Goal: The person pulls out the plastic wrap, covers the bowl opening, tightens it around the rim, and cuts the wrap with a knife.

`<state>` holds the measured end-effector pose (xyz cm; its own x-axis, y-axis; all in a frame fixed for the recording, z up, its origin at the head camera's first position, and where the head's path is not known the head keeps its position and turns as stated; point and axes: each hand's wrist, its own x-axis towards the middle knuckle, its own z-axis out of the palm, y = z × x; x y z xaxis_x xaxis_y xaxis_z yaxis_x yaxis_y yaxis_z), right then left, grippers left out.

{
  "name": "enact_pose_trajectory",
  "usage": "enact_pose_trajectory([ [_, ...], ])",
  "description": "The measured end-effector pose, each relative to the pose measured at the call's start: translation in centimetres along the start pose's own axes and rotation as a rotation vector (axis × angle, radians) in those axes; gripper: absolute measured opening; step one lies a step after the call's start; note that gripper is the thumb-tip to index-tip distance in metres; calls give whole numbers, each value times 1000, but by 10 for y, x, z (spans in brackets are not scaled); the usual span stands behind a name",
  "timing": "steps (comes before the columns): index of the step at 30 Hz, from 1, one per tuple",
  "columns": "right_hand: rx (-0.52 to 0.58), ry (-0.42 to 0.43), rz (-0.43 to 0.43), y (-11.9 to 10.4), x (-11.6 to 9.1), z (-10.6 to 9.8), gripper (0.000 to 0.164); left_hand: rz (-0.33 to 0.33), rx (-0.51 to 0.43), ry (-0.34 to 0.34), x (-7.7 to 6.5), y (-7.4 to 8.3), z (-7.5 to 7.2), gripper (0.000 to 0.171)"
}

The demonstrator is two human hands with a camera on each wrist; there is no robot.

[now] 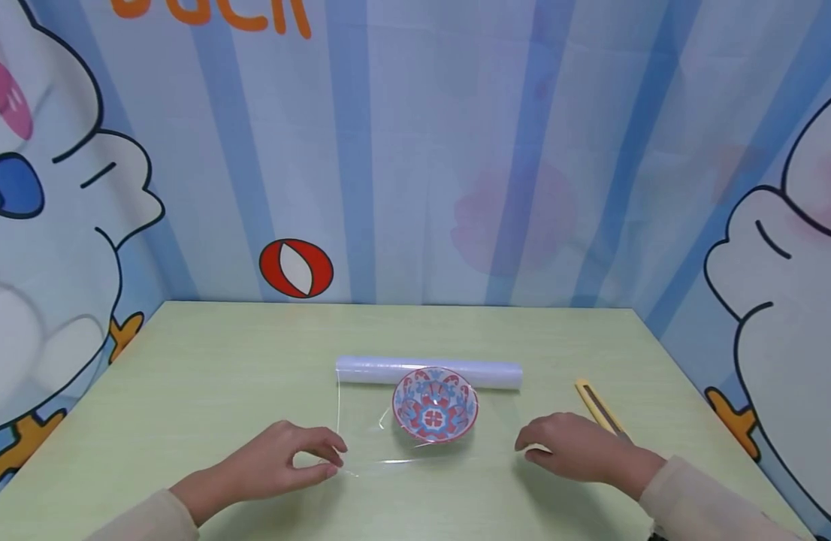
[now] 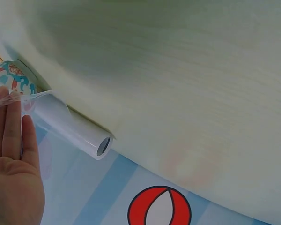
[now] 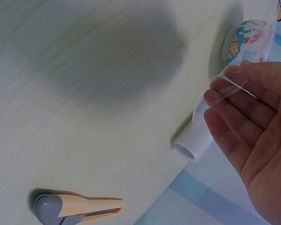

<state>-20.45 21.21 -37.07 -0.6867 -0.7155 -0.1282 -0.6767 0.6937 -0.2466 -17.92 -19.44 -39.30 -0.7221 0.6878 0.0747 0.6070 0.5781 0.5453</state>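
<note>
A sheet of clear plastic wrap (image 1: pixel 398 461) stretches from its roll (image 1: pixel 368 370) over the front of a patterned bowl (image 1: pixel 435 404). At the sheet's near left corner, my left hand (image 1: pixel 287 460) holds the film between thumb and fingers; the left wrist view shows film across the fingertips, the thumb hidden. My right hand (image 1: pixel 578 447) pinches the opposite corner, with thumb and forefinger on the film in the right wrist view (image 3: pixel 253 122). The red, blue and white bowl stands upright on the table, close in front of the roll.
A yellow utility knife (image 1: pixel 599 406) lies on the table just beyond my right hand, partly hidden by it in the head view. The pale green table (image 1: pixel 253 338) ends at a blue striped curtain (image 1: pixel 422 150) with cartoon ducks printed on it.
</note>
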Motion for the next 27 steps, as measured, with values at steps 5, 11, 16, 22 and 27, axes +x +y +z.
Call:
enact_pose_trajectory([
  [5, -6, 22, -16, 2, 1, 3, 15, 43, 8, 42, 0, -4, 4, 26],
  [11, 25, 37, -2, 6, 2, 7, 14, 89, -26, 141, 3, -13, 13, 20],
  [16, 29, 55, 1, 8, 4, 12, 14, 22, -70, 155, 4, -19, 16, 18],
  [22, 9, 126, 29, 11, 10, 21, 9, -89, -97, 130, 10, -26, 17, 17],
  [27, 28, 156, 91, 13, 17, 28, 9, -96, -67, 118, 16, -30, 17, 15],
])
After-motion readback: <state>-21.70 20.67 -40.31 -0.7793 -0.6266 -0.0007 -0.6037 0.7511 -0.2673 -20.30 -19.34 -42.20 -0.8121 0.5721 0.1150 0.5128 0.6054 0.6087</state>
